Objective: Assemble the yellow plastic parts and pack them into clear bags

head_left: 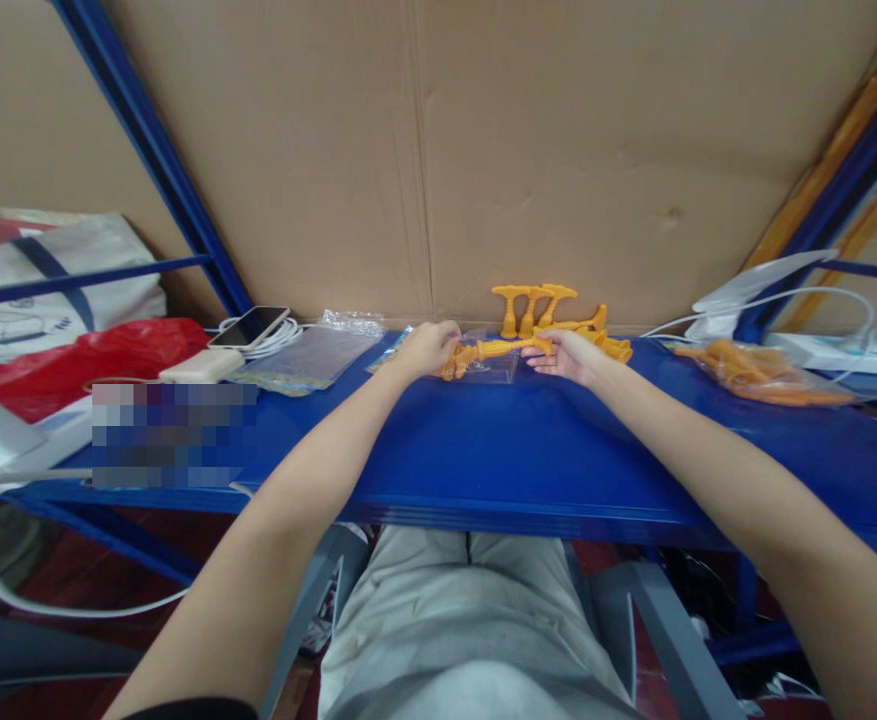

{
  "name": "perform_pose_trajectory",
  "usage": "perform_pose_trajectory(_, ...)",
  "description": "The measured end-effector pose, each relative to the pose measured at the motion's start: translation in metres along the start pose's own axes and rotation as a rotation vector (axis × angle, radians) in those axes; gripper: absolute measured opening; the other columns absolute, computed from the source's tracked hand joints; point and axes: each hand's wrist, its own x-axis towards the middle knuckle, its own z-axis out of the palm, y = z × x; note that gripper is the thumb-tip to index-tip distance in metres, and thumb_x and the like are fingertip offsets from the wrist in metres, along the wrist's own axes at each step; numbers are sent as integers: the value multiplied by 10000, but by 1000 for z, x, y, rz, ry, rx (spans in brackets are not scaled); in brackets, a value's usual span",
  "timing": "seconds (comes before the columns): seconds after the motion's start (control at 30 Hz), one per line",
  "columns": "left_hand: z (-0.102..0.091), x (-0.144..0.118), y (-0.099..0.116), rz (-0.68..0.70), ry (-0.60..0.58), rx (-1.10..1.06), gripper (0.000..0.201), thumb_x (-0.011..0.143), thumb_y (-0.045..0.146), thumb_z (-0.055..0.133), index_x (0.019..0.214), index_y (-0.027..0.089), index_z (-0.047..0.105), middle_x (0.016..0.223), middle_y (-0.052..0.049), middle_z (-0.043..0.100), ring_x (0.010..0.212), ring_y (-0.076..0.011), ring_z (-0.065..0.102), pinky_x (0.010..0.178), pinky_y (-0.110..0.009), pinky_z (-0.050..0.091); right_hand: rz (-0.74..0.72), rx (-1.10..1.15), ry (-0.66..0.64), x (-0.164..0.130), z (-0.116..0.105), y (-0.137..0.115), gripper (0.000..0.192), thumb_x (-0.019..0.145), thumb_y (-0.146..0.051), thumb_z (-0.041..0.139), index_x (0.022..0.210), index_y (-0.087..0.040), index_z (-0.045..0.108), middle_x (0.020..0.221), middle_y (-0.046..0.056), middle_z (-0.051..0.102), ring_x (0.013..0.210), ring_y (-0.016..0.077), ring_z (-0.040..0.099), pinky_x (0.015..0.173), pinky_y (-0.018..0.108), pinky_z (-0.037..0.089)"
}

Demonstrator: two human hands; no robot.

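Both hands pinch one orange plastic piece (pixel 499 349) between them: left hand (pixel 429 349) closed on its near end, right hand (pixel 565 356) gripping the far end, holding it level just above the blue table (pixel 483 440). A clear bag (pixel 492 366) lies beneath it. More orange pieces (pixel 550 312) stand behind, against the cardboard wall (pixel 438 150).

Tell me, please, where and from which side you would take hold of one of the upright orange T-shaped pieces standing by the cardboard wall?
Probably by the narrow stem just under the flat top of an upright orange piece, coming from the front, since the cardboard wall blocks the back. The right hand is nearest, though both hands now hold an orange part.
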Motion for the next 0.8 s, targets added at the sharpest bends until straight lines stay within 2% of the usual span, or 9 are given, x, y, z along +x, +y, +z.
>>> perform_pose_trajectory(0.3,3,4,-7,19,96,-162,174,871,175,523,910,156,691,730,-29,695,658,-155,612,621,-244,414,26,50,-87,-10,20,4,264,969,-166,404,817,-148,619,758,84,743,576,124,643,647,240,510)
perform_pose_trajectory(0.5,3,5,-7,41,159,-232,134,861,183,535,850,157,666,633,1,632,581,-134,552,577,-236,373,52,41,67,-8,13,2,284,981,-157,369,805,-150,592,569,23,675,446,106,545,506,216,415)
perform_pose_trajectory(0.8,-1,4,-1,38,147,-285,103,858,164,555,834,157,655,622,16,611,576,-126,540,574,-230,364,-40,152,-20,-4,15,3,410,995,-138,305,709,-153,598,587,40,669,504,91,534,566,188,424)
